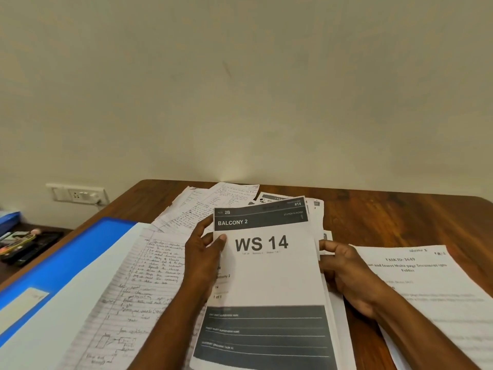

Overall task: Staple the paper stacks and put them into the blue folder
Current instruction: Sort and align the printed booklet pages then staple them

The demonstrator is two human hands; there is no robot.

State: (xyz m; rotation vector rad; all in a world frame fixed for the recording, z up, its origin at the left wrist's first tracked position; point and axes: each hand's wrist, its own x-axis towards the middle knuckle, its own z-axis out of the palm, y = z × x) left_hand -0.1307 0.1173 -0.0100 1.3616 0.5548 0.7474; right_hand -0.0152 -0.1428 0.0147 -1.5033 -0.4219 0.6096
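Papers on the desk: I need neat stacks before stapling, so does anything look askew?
Yes. The handwritten sheets behind the WS 14 stack lie fanned out at mixed angles, edges unaligned. The left hand and right hand grip the stack's sides.

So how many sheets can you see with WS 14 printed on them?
1: the top sheet of the stack held at the middle of the table between the left hand and the right hand. Sheets beneath it are covered, so more may be hidden.

Matt printed paper stack (269,276), smooth glossy blue folder (66,260) of plastic, polished wood table (400,217).
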